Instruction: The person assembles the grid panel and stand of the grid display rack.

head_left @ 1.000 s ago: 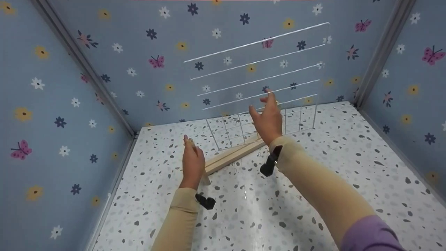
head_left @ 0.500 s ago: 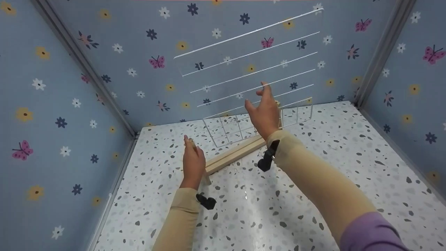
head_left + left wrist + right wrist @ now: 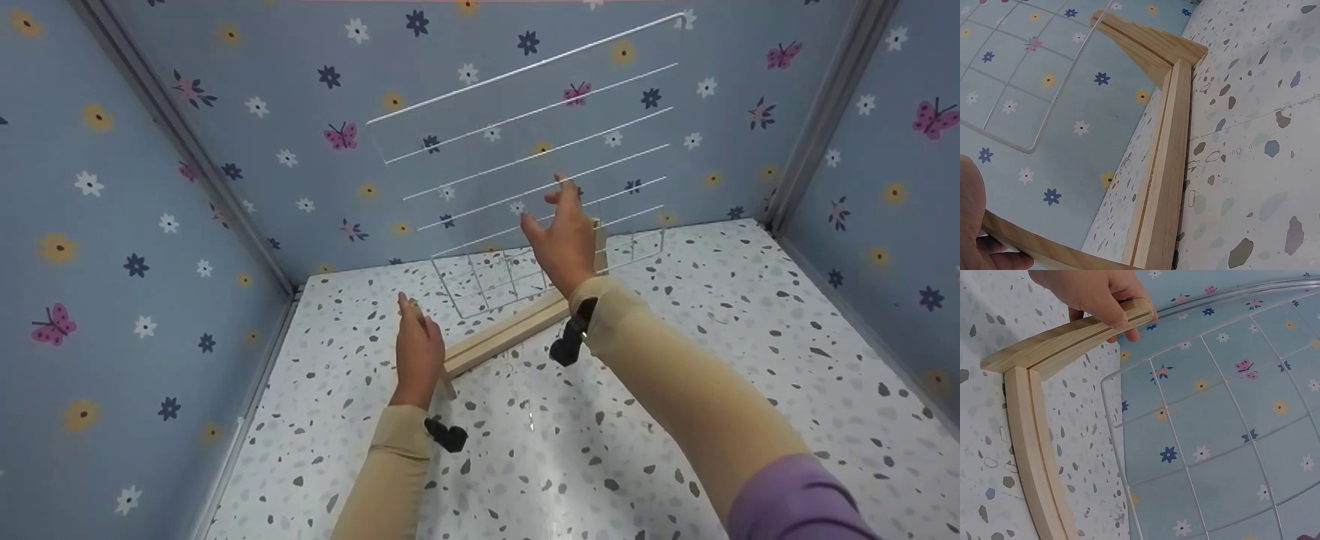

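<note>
A pale wooden stand [image 3: 510, 336], with a grooved base bar and an upright at each end, rests on a speckled surface. My left hand [image 3: 420, 356] grips its near left upright [image 3: 1044, 247]. At the far end, my right hand [image 3: 559, 240] holds the right upright [image 3: 1067, 343], thumb along its face and fingers behind. Above and behind the stand, a white wire grid panel [image 3: 525, 70] leans back at a slant. Neither hand visibly touches the grid, and what bears it cannot be seen. Its corner [image 3: 1030, 149] stays apart from the base groove.
Blue flowered walls [image 3: 135, 262] enclose the speckled surface [image 3: 637, 465] at the back and both sides. Grey rails [image 3: 825, 112] run down the wall corners. Small wood shavings lie near the base bar.
The wire grid has shifted up and left, and its top edge stands higher. My right hand has moved slightly left and up, uncovering more of the right upright. My left hand stays nearly still.
</note>
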`<state>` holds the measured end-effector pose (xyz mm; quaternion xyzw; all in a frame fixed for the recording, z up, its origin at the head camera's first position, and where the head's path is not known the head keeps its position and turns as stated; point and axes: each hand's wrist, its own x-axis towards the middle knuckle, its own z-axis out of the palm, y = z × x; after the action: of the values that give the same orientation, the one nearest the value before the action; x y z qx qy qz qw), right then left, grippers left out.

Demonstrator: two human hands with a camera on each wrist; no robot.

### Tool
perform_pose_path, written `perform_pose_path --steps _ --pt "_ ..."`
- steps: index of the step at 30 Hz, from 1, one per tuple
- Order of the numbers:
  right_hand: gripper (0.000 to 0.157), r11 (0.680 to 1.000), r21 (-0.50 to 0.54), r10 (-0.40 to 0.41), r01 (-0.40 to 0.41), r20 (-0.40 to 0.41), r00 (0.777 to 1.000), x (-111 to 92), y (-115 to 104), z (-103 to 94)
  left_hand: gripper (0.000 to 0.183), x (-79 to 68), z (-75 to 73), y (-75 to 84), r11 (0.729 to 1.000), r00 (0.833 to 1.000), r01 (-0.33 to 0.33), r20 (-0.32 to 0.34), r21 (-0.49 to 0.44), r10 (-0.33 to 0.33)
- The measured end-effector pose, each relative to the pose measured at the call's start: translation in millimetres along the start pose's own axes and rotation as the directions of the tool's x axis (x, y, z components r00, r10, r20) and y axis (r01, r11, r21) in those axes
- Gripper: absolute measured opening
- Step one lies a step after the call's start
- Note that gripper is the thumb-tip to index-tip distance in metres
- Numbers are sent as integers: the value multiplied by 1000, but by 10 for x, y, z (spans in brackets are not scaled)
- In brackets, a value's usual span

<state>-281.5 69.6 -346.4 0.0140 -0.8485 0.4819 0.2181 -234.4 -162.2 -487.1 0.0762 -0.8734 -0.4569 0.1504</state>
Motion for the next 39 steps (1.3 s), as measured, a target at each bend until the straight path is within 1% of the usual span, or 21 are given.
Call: perform_pose_path --steps 5,9,12,18,22,26,33,39 --pt "74 1000 24 -5 4 24 1000 -4 -13 27 68 -17 3 -21 1000 1000 11 12 -19 -11" --pt "72 999 45 -5 3 37 999 -3 -43 45 69 -12 5 -10 999 999 34 15 0 -34" --pt "72 998 66 -1 -1 45 999 6 -74 51 69 7 5 1 999 999 34 7 12 -34" --pt "73 994 103 30 -38 77 997 33 -134 66 69 20 6 -11 998 999 42 4 36 -42" --pt "73 990 136 31 -42 80 996 53 -182 86 69 9 7 -23 999 999 37 -10 23 -37" --pt "73 989 141 34 -46 84 996 69 -219 102 68 3 10 -22 999 999 27 -20 19 -26" --pt "74 984 178 2 -20 100 995 82 -281 106 67 0 9 0 1000 1000 2 -22 26 -2" --pt "75 982 191 -27 5 115 993 80 -330 132 68 -2 5 -22 1000 1000 13 -21 17 -13"
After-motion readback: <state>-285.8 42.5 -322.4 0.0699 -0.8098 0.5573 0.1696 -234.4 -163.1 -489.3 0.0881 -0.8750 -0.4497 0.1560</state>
